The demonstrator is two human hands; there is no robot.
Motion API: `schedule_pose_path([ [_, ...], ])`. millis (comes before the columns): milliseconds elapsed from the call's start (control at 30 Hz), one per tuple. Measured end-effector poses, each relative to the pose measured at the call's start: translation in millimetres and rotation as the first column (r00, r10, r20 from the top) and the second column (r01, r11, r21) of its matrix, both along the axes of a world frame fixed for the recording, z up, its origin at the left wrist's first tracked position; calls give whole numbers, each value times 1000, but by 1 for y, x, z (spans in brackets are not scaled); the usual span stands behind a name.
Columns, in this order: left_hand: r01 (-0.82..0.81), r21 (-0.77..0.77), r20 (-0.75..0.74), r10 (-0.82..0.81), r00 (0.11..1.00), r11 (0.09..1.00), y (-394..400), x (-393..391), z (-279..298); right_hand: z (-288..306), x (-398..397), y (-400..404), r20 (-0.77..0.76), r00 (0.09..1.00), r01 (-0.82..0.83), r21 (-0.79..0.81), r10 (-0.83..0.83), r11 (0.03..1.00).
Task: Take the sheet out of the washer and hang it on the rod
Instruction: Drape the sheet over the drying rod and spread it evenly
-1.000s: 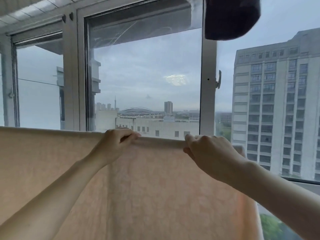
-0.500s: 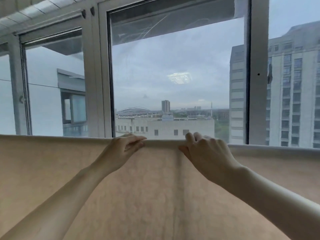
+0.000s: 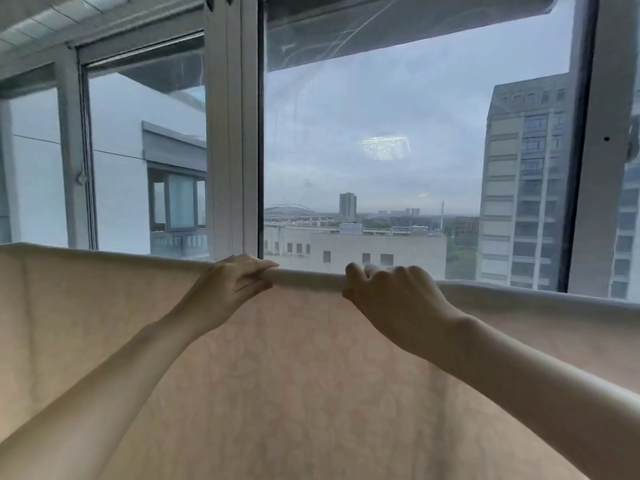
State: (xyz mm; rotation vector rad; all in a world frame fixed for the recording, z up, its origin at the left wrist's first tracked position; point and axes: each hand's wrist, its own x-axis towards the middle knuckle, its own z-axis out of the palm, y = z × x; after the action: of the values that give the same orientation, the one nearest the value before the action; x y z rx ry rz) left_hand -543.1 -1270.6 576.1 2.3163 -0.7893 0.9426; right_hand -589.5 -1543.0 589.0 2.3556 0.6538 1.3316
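The sheet (image 3: 294, 393) is pale peach with a faint flower pattern (light shines through it) and hangs smooth over the rod, which it hides, in front of the window (image 3: 398, 150). The left hand (image 3: 232, 289) pinches the top fold with closed fingers; the right hand (image 3: 398, 303) curls its fingers over the same fold.
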Motion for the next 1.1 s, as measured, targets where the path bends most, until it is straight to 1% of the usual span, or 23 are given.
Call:
schedule_pose_path([
  [167, -66, -5, 5, 66, 998, 998, 37, 14, -2, 3, 12, 25, -32, 999, -17, -34, 16, 999],
  [333, -73, -51, 13, 74, 997, 996, 75, 27, -8, -2, 28, 63, -82, 996, 20, -72, -26, 997],
  [433, -63, -65, 13, 64, 998, 996, 91, 32, -11, -1, 29, 84, -79, 997, -11, -53, 6, 999],
  [533, -57, -10, 56, 57, 997, 998, 106, 33, -12, 0, 28, 109, -115, 993, -33, 14, 34, 999],
  [667, -36, 58, 73, 32, 997, 998, 140, 40, -7, 0, 31, 150, -110, 993, -23, 73, 31, 997],
  [767, -29, 38, 49, 27, 998, 999, 174, 49, -4, -1, 38, 180, -117, 993, -14, 96, 25, 995],
  [867, -48, 23, 80, 46, 996, 999, 201, 56, -3, -5, 43, 197, -66, 996, 69, 109, -62, 992],
  [933, -52, 20, 82, 50, 995, 998, 212, 60, -1, -6, 44, 199, -45, 998, 50, 133, -45, 990],
  [1000, -15, -23, 60, 16, 998, 1000, 218, 65, 0, -6, 42, 195, -24, 1000, -1, 162, 6, 987],
  [1100, 54, -175, 57, -45, 997, 983, 217, 69, -1, -5, 41, 192, -41, 999, 17, 147, -11, 989],
])
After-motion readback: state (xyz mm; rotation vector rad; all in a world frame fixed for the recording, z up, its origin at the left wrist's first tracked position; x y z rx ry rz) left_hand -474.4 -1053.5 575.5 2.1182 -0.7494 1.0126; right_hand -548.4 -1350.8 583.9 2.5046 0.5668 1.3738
